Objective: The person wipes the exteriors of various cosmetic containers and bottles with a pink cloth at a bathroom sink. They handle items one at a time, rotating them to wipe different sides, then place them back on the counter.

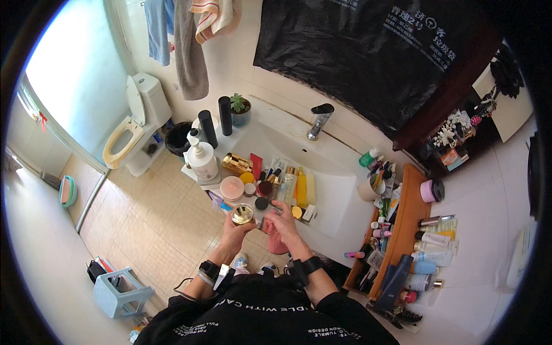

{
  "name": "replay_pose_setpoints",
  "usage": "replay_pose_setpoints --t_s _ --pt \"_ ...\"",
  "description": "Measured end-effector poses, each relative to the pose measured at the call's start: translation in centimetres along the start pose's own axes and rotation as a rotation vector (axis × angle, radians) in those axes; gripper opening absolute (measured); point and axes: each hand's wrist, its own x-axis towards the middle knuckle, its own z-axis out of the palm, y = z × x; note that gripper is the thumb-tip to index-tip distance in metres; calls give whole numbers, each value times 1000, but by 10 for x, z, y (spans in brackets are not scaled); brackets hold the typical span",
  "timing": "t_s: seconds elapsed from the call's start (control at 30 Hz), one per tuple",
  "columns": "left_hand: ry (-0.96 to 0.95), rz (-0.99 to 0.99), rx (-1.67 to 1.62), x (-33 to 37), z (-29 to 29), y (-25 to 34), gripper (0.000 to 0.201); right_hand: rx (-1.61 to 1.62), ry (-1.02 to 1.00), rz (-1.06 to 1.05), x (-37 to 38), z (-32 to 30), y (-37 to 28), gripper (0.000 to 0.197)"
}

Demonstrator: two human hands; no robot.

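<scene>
My left hand [234, 229] is closed around a round cosmetic jar [242, 214] with a shiny gold top, held just off the front edge of the sink. Close beside it, my right hand [282, 223] grips a pink cloth [277, 242] that hangs down below the fingers. Its fingertips reach near a small dark-lidded jar [261, 203] at the counter's edge. Beyond my hands, a pink round jar [232, 188], a gold cylinder [236, 164], a yellow bottle [302, 190] and several other cosmetics crowd the front left of the white sink [339, 192].
A white pump bottle [202, 161] and two black cylinders stand at the left end, near a potted succulent [238, 106]. The tap [319, 121] rises at the back. On the right is a wooden organizer [397, 227] full of toiletries. A blue stool [121, 291] stands at lower left.
</scene>
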Motion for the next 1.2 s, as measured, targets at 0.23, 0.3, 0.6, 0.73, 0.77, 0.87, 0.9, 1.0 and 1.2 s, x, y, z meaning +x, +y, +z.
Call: replay_pose_setpoints --t_s 0.23,0.3,0.6,0.73,0.77,0.87,0.9,1.0,1.2 --pt "159 -71 -28 9 15 0 64 243 -62 57 26 17 11 59" --pt "160 -33 15 11 16 -1 64 77 6 16 38 16 23 52" --pt "134 -73 -160 25 11 -15 65 -125 128 -134 48 2 48 33" --pt "91 2 -26 22 11 -17 69 -42 69 -70 26 -2 30 33" --pt "94 21 44 20 9 -16 70 -31 67 -31 20 -3 26 33" --pt "153 -30 154 20 9 -15 71 26 64 -8 12 -4 19 34" --pt "189 -47 120 22 10 -17 72 51 61 -17 12 -4 19 35" --pt "291 -87 81 33 17 -23 71 68 81 -1 16 -6 21 37" --pt "281 -124 -36 39 10 -31 63 128 40 19 17 -9 22 37"
